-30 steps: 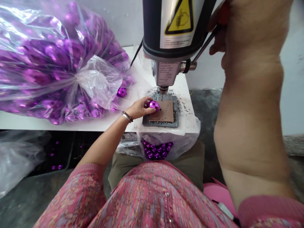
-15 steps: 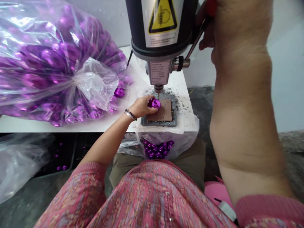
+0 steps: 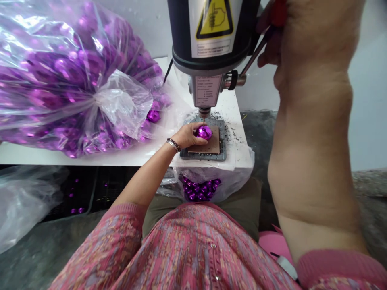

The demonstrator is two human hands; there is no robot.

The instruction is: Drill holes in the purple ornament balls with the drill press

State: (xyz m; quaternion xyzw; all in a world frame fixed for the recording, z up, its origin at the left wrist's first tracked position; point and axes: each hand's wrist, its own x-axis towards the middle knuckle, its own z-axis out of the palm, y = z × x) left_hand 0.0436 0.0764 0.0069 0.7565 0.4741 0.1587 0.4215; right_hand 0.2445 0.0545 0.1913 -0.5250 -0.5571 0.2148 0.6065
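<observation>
Between the thumb and fingers of my left hand is a shiny purple faceted ball. It sits over a brown square board on the grey base of a drill press. Straight above the ball is the thin drill bit; whether its tip touches the ball I cannot tell. My right hand, raised at the upper right, is wrapped round the red-knobbed feed lever and partly hidden by my wrist.
A big clear bag of purple balls fills the left of the white table. Dark shavings lie around the base. Below the table edge hangs a plastic bag with several purple balls. A black crate stands underneath at left.
My left hand has brought the ball a little to the right, from beside the bit to under it. My right hand stays on the lever. The view has shifted slightly.
</observation>
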